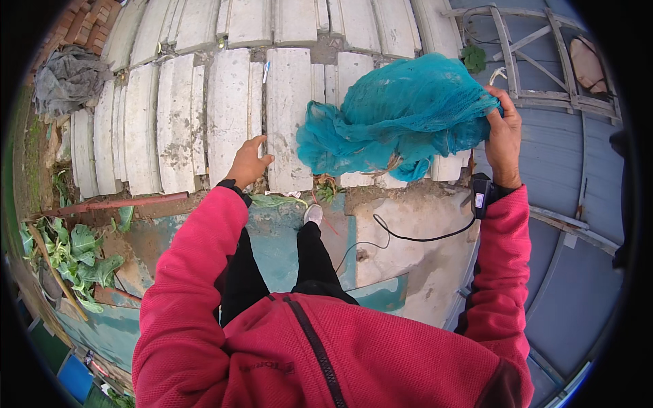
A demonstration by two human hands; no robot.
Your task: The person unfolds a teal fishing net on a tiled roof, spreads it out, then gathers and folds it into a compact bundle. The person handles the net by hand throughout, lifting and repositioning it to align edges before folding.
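Right hand [505,132], right of centre, grip clenched on bunched teal netting [398,119], held up over pale concrete slabs [224,102] across upper frame; left hand [248,162], centre-left, grip released, fingers spread, resting at a slab's lower edge; black cable [415,236] trailing from right wrist; grey cloth [68,78] at upper left; green leaves [78,255] at lower left.

Probably an outdoor yard: stacked concrete slabs [224,115], weeds [75,251], metal gate [564,136].
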